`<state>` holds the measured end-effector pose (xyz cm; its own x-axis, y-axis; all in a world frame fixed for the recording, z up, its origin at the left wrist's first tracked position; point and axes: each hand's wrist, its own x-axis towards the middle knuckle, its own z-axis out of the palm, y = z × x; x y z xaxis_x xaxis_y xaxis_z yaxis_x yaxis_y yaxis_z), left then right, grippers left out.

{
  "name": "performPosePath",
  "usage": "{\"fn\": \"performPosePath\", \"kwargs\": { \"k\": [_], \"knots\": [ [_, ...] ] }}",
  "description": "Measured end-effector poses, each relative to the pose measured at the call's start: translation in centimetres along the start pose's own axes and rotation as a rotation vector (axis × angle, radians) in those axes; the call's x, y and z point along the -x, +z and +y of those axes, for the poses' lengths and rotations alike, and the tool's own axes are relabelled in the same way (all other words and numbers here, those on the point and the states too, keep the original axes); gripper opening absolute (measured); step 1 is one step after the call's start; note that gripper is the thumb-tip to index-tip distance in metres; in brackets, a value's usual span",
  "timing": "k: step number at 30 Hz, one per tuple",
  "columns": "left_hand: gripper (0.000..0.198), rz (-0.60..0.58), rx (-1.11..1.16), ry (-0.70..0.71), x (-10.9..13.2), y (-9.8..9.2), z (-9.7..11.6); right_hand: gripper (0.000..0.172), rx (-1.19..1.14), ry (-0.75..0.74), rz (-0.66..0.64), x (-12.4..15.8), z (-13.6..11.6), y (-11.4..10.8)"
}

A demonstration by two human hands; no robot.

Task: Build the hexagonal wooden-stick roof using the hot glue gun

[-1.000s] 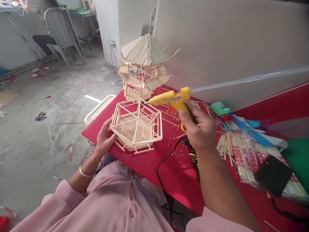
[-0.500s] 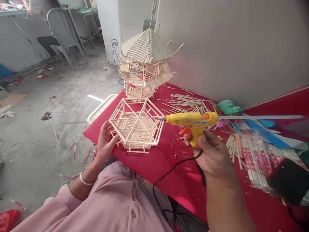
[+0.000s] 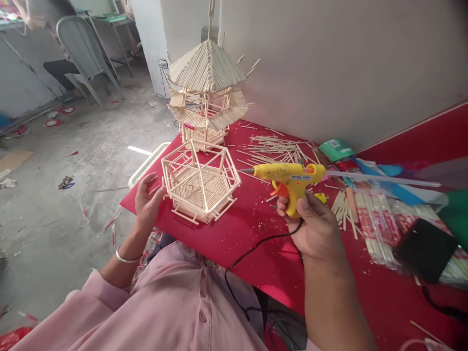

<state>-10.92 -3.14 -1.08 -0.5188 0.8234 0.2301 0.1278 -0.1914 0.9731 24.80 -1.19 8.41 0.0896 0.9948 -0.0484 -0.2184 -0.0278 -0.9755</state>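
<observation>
Glue gun [image 3: 287,171] level in right hand [image 3: 317,228], fingers [image 3: 282,206] round handle [image 3: 293,202]

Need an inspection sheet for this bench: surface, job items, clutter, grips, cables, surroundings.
Surface: red tabletop, strewn with pale bits.
Job's things: hexagonal stick frame near the front edge; tiered stick tower behind it; yellow glue gun.
Clutter: loose sticks, bagged sticks, green container, black object.
Left grip: open beside the frame; contact unclear.
Right grip: closed on the glue gun's handle.
Cables: black cord runs from the glue gun over the front edge; thin cords below a wall socket.
Surroundings: grey chair, person beside it, wrappers on the floor.
</observation>
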Motion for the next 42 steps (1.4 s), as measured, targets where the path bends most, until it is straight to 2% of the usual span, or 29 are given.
{"fn": "performPosePath", "kwargs": {
  "k": [3, 6, 9, 11, 14, 17, 19, 22, 25, 27, 31, 37, 42],
  "knots": [
    [0.028, 0.017, -0.127, 0.105, 3.0, -0.2, 1.2, 0.044, 0.038, -0.006, 0.094, 0.8, 0.8, -0.6],
    [0.030, -0.011, -0.329, 0.261, 5.6, -0.2, 2.1, 0.050, 0.172, -0.062, 0.251, 2.4, 2.2, -1.6],
    [0.038, -0.039, -0.503, 0.430, 6.8, 0.1, 2.3, 0.056, 0.358, -0.068, 0.364, 4.4, 4.2, -2.5],
    [0.040, -0.072, -0.555, 0.513, 6.8, 0.6, 2.2, 0.058, 0.424, -0.005, 0.357, 5.5, 5.6, -2.5],
    [0.039, -0.097, -0.597, 0.567, 6.7, 1.6, 1.9, 0.056, 0.439, 0.080, 0.302, 6.4, 7.6, -1.4],
    [0.038, -0.065, -0.601, 0.567, 6.8, 2.3, 1.8, 0.055, 0.385, 0.118, 0.264, 6.9, 8.8, 0.4],
    [0.037, -0.060, -0.592, 0.546, 7.0, 2.5, 1.8, 0.055, 0.389, 0.093, 0.246, 7.2, 9.1, 1.2],
    [0.033, -0.078, -0.550, 0.446, 7.4, 2.4, 1.6, 0.053, 0.462, 0.061, 0.183, 7.7, 9.1, 1.5],
    [0.031, -0.081, -0.467, 0.312, 7.2, 2.2, 1.3, 0.052, 0.444, 0.099, 0.100, 8.1, 9.0, 1.1],
    [0.033, -0.082, -0.395, 0.251, 6.9, 2.1, 1.1, 0.052, 0.393, 0.090, 0.127, 7.9, 9.0, 0.9],
    [0.034, -0.054, -0.312, 0.223, 6.2, 2.3, 1.0, 0.053, 0.419, -0.003, 0.296, 7.2, 8.8, 1.1],
    [0.039, -0.019, -0.312, 0.263, 6.0, 2.6, 1.1, 0.060, 0.321, -0.017, 0.270, 7.4, 9.0, 1.0],
    [0.038, -0.019, -0.324, 0.281, 5.2, 2.6, 1.6, 0.061, 0.221, -0.006, 0.315, 7.3, 9.7, 1.1]
  ]
}}
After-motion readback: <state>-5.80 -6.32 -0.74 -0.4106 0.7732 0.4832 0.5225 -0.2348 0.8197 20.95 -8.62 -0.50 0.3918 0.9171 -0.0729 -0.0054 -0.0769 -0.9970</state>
